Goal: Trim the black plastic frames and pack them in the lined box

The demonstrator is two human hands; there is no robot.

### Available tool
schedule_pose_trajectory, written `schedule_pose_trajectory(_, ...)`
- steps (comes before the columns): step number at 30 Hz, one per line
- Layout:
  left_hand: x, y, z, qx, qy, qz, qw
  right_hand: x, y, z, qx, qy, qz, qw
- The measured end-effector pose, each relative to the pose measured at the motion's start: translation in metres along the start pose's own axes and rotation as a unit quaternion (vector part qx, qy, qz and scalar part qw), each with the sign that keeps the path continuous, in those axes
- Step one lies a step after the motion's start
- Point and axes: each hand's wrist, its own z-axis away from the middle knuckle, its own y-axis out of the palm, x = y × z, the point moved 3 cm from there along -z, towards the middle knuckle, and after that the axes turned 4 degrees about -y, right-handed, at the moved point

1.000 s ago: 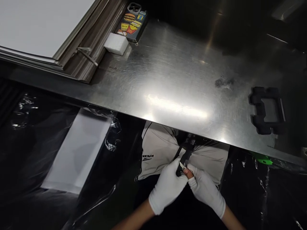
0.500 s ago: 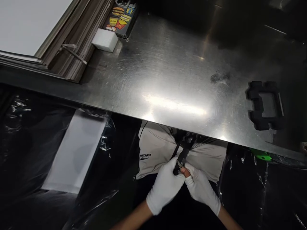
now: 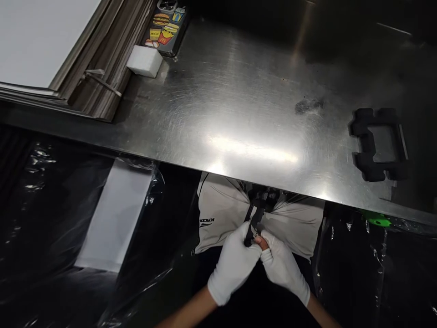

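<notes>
Both hands wear white gloves and meet low in the view, in front of the light shirt (image 3: 221, 205). My left hand (image 3: 235, 264) is closed around a dark piece (image 3: 254, 228) whose upper part sticks up between the hands. Against it, my right hand (image 3: 282, 259) is closed too, its bare thumb showing through the glove and pressed near the piece's lower end. Whatever lies between its fingertips is too small to make out. On the metal table (image 3: 239, 105), a black notched frame (image 3: 365, 148) lies at the right.
A stack of sheets (image 3: 99, 59) stands at the back left, beside a white foam block (image 3: 145, 61) and a phone with food stickers (image 3: 165, 32). Dark plastic and a white strip (image 3: 116, 218) are below the table's front edge, with a green item (image 3: 377, 219) at right.
The view has shifted slightly. Both hands stay together, still at the dark piece, with only a small movement to the left.
</notes>
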Motion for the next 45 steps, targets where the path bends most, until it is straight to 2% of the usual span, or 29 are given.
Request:
schedule_pose_trajectory(10,0.003,0.004,0.002,-0.021,-0.008,-0.028,0.999,0.001,-0.004,0.003,0.014,0.012,-0.011,1.0)
schedule_pose_trajectory(15,0.005,0.006,0.004,-0.043,-0.012,-0.05,0.998,-0.004,-0.005,0.003,0.001,0.025,-0.009,1.0)
schedule_pose_trajectory(19,0.002,0.009,0.005,-0.044,-0.011,-0.067,0.997,-0.006,-0.019,0.009,0.041,0.013,0.006,0.999)
schedule_pose_trajectory(22,-0.012,0.005,0.004,-0.022,-0.013,-0.06,0.998,-0.007,-0.039,0.018,0.055,0.031,-0.007,0.998)
schedule_pose_trajectory(23,-0.018,0.001,0.003,-0.005,-0.016,-0.063,0.998,-0.007,-0.046,0.02,0.036,0.043,-0.017,0.998)
schedule_pose_trajectory(25,-0.033,-0.011,0.001,0.035,-0.028,-0.075,0.996,-0.003,-0.059,0.017,-0.046,0.046,-0.032,0.997)
schedule_pose_trajectory(28,-0.05,-0.033,-0.002,0.082,-0.063,-0.088,0.991,0.013,-0.07,0.001,-0.167,-0.013,-0.018,0.986)
schedule_pose_trajectory(30,-0.055,-0.046,-0.002,0.092,-0.074,-0.082,0.99,0.025,-0.068,-0.013,-0.19,-0.04,0.007,0.981)
schedule_pose_trajectory(33,-0.055,-0.051,0.004,0.081,-0.033,-0.083,0.993,0.038,-0.05,-0.028,-0.136,-0.038,0.058,0.988)
schedule_pose_trajectory(36,-0.048,-0.043,0.013,0.049,0.042,-0.124,0.99,0.042,-0.029,-0.03,-0.062,-0.026,0.074,0.995)
schedule_pose_trajectory(38,-0.043,-0.033,0.017,0.039,0.081,-0.142,0.986,0.04,-0.021,-0.028,-0.041,-0.009,0.055,0.998)
schedule_pose_trajectory(41,-0.036,-0.021,0.019,0.017,0.11,-0.156,0.982,0.032,-0.017,-0.024,-0.046,0.009,0.057,0.997)
schedule_pose_trajectory(45,-0.028,-0.016,0.016,-0.002,0.121,-0.178,0.977,0.023,-0.018,-0.019,-0.058,-0.015,0.043,0.997)
